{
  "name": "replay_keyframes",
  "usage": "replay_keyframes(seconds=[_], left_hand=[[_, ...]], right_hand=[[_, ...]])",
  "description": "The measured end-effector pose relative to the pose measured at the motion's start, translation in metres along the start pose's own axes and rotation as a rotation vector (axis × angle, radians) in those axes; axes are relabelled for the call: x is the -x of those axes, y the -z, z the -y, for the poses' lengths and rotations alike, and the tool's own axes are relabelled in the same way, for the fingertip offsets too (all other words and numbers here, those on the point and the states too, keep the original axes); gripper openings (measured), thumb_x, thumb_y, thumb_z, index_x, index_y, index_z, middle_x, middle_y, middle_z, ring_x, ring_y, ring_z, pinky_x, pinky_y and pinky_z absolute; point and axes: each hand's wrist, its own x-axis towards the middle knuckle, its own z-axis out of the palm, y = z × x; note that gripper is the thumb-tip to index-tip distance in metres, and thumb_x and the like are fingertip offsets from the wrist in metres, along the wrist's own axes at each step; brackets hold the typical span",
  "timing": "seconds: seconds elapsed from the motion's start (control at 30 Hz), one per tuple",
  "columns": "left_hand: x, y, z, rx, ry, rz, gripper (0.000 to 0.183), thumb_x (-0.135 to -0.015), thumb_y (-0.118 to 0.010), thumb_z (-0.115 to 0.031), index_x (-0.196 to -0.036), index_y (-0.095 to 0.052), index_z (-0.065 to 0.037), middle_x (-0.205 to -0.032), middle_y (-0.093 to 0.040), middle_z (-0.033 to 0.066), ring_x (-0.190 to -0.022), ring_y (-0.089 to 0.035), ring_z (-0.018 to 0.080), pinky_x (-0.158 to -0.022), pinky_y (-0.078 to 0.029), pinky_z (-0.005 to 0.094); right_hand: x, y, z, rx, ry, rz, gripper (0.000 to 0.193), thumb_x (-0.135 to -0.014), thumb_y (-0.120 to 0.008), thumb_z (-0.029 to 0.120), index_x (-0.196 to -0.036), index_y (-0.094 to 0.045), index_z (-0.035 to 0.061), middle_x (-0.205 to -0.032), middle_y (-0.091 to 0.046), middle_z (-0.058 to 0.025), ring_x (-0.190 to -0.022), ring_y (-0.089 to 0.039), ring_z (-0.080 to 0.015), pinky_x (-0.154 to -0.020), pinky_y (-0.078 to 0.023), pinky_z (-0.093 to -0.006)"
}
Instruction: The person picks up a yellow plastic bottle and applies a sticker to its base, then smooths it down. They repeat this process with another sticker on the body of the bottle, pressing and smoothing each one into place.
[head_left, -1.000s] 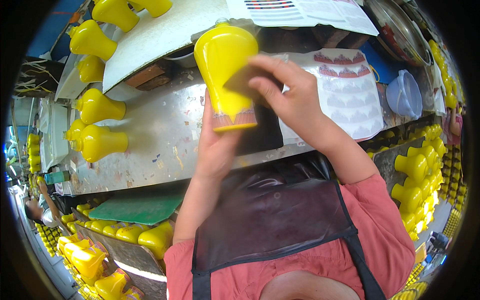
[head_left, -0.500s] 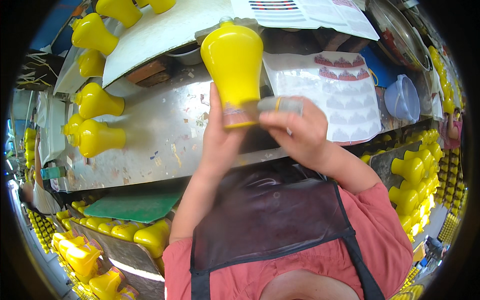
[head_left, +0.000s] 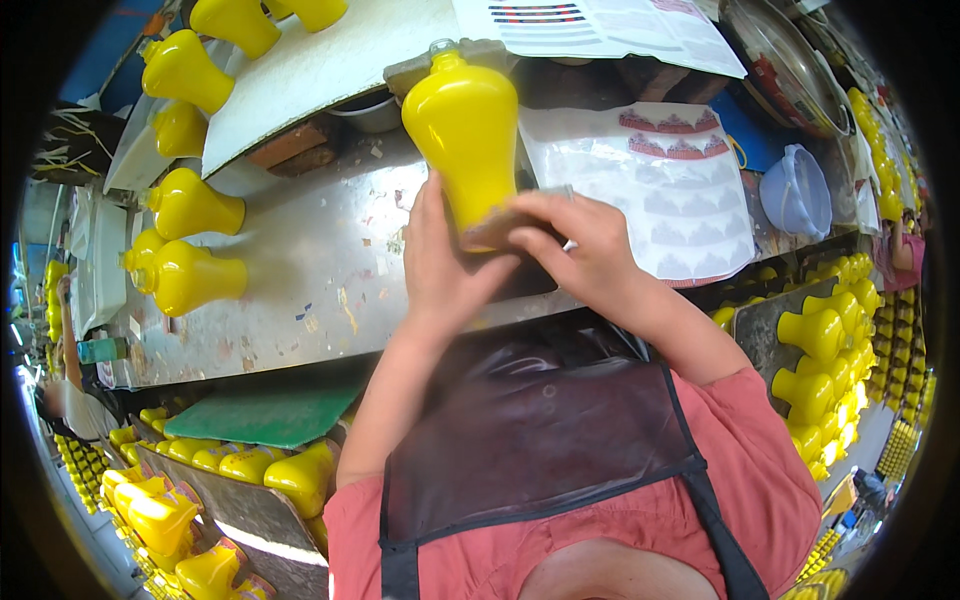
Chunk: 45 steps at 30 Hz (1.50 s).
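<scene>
A glossy yellow bottle (head_left: pixel 462 110) with a clear neck lies before me, neck away from me, across a dark rest (head_left: pixel 405 75). Along the left side of its narrow base runs my left hand (head_left: pixel 445 255), fingers on the bottle, thumb reaching across near the bottom. My right hand (head_left: pixel 585 235) is closed at the right of the base, its fingertips blurred over the lower part. It grips a small grey scraper (head_left: pixel 566 191), mostly hidden by the fingers. The patterned decal around the base is largely covered by my hands.
A decal sheet (head_left: pixel 690 225) with red and grey patterns lies right of the bottle, near a lilac bucket (head_left: pixel 797 195). More yellow bottles (head_left: pixel 200 278) lie at the left of the metal table (head_left: pixel 300 345). Below are a green board (head_left: pixel 265 415) and crowded bottles.
My right hand has turned and moved slightly left over the bottle's base, so the grey scraper is now mostly hidden. My left thumb now reaches across toward it.
</scene>
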Motion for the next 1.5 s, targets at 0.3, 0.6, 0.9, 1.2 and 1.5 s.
replay_keyframes(seconds=[0.3, 0.6, 0.9, 1.2, 1.5], left_hand=[[-0.037, -0.01, 0.014, 0.097, 0.171, 0.0, 0.099, -0.091, -0.064, -0.041, -0.16, -0.014, 0.009, -0.147, -0.047, 0.0306, -0.133, -0.047, 0.0468, -0.114, -0.035, 0.0512], [-0.039, -0.006, 0.013, 0.78, 0.277, 0.043, 0.089, -0.098, -0.062, -0.032, -0.165, -0.011, -0.002, -0.16, -0.036, 0.0214, -0.148, -0.037, 0.0322, -0.121, -0.029, 0.0411], [-0.069, 0.016, 0.006, 0.876, 0.317, 0.026, 0.088, -0.096, -0.069, -0.015, -0.166, -0.015, -0.01, -0.153, -0.045, 0.0153, -0.14, -0.045, 0.0254, -0.117, -0.036, 0.0389], [-0.082, 0.012, 0.008, 0.973, 0.451, 0.024, 0.088, -0.096, -0.066, -0.006, -0.166, -0.013, -0.017, -0.153, -0.044, 0.0147, -0.136, -0.048, 0.0267, -0.113, -0.041, 0.041], [-0.076, -0.003, -0.008, 1.026, 0.474, -0.034, 0.095, -0.087, -0.068, -0.016, -0.165, -0.014, -0.019, -0.155, -0.041, 0.012, -0.141, -0.045, 0.0313, -0.117, -0.038, 0.0455]], right_hand=[[-0.013, -0.001, -0.016, 0.292, 0.039, -0.18, 0.023, -0.087, -0.077, 0.005, -0.108, -0.072, 0.0055, -0.099, -0.075, -0.0123, -0.077, -0.071, -0.0274, -0.067, -0.056, -0.0359], [0.016, 0.002, 0.025, 0.288, 0.414, 0.037, 0.034, -0.072, -0.071, 0.005, -0.104, -0.078, 0.0088, -0.09, -0.07, -0.0078, -0.084, -0.071, -0.0257, -0.072, -0.058, -0.0367], [-0.004, -0.025, 0.048, 0.634, 0.562, 0.316, 0.013, -0.076, -0.065, 0.018, -0.079, -0.074, 0.0085, -0.077, -0.061, -0.004, -0.086, -0.06, -0.0256, -0.085, -0.045, -0.0358], [-0.017, -0.026, 0.045, 0.522, 0.405, 0.278, 0.028, -0.08, -0.066, 0.015, -0.106, -0.073, 0.0074, -0.07, -0.057, -0.0032, -0.064, -0.06, -0.0234, -0.062, -0.05, -0.0427], [0.003, -0.004, -0.025, 0.072, 0.271, -0.118, 0.035, -0.089, -0.075, 0.015, -0.123, -0.068, 0.0152, -0.071, -0.053, -0.0077, -0.055, -0.057, -0.0274, -0.05, -0.048, -0.0381]])
